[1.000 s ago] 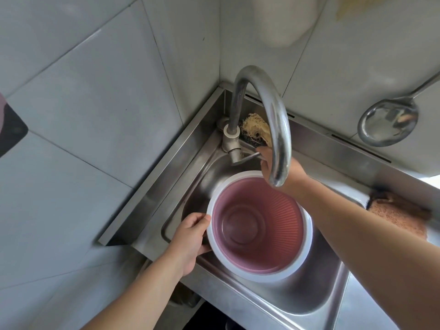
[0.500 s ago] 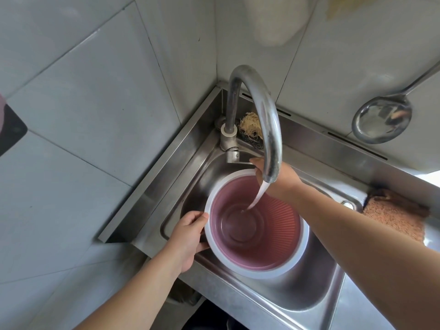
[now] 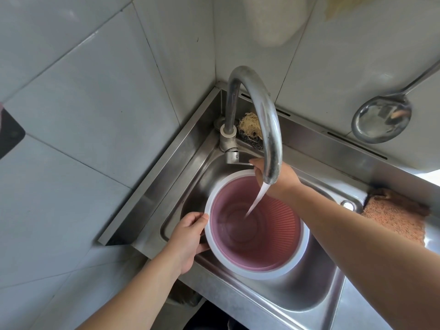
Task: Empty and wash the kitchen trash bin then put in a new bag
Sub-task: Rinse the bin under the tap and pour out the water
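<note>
— Why does the bin (image 3: 257, 232) stand in the sink (image 3: 316, 303)?
— So the tap (image 3: 266, 120) fills it. The left hand (image 3: 188, 241) grips its white rim, steadying it.
— And the right hand (image 3: 277, 179)?
— It's at the lever; whether it grips, I can't tell.

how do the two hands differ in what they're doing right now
The left hand grips the pink bin's white rim on its near side; the right hand reaches past the far rim to the tap lever. The left shows fully; the spout partly hides the right. Both are bare.
</note>
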`<state>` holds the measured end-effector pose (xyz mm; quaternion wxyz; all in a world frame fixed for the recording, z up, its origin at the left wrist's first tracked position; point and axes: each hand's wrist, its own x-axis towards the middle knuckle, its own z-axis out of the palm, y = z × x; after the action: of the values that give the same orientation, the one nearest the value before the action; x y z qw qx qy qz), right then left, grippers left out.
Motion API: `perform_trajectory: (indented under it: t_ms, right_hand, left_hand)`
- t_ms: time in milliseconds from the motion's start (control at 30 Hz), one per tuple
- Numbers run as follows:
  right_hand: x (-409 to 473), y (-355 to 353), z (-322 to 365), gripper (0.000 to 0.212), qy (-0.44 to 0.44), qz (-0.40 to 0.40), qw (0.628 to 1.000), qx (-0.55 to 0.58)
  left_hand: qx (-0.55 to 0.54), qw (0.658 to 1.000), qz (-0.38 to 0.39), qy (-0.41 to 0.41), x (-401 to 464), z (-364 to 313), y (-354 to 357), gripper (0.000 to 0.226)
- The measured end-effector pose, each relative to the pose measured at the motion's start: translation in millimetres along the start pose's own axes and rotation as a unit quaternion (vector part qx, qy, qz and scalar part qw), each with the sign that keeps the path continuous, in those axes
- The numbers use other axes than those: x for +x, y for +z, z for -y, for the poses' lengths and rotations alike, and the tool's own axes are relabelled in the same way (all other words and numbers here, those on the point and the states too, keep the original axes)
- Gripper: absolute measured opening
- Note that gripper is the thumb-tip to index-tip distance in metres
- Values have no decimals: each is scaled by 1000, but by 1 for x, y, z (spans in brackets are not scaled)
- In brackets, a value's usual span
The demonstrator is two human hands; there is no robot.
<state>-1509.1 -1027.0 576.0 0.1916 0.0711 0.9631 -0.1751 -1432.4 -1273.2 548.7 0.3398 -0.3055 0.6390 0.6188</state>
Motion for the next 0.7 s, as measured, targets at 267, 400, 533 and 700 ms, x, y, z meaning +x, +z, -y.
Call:
perform_trajectory:
  t_ms: [267,400,533,700]
  right_hand:
    - [-1,4,0,32,-1,-3,1000,-12]
    - [-2,4,-2,32,-5,-1,1000,-7]
    - [0,6,-2,32,6,0,1000,-1]
    - [-1,6,-1,33,12,-3,999,37]
  left_hand:
    - [2,1000,1,0,0,0,0,18]
    - [5,1000,3,-1,-1,0,0,19]
    - [5,1000,3,-2,-1,0,0,19]
    - [6,1000,2,-2,-2,-1,0,19]
